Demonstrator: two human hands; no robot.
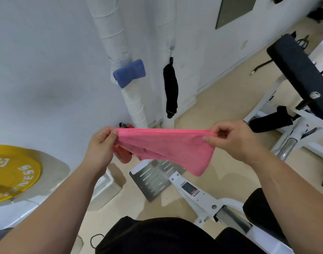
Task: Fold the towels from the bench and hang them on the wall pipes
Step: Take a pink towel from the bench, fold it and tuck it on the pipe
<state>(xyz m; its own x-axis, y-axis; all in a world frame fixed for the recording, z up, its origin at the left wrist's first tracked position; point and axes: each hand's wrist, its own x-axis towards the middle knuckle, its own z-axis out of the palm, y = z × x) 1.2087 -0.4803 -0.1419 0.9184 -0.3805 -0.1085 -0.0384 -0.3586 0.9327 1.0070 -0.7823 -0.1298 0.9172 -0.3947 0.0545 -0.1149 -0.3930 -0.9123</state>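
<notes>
Stretching a pink towel (pixel 166 149) taut in the air, the person pinches its folded top edge with the left hand (pixel 102 143) and the right hand (pixel 230 138), fingers curled at each end. A blue towel (pixel 129 73) hangs on a white wall pipe (pixel 135 105), a black towel (pixel 170 88) alongside.

Both forearms reach forward; left hand (pixel 100 143) and right hand (pixel 230 138) each pinch one end of the pink towel (pixel 166 149).
</notes>
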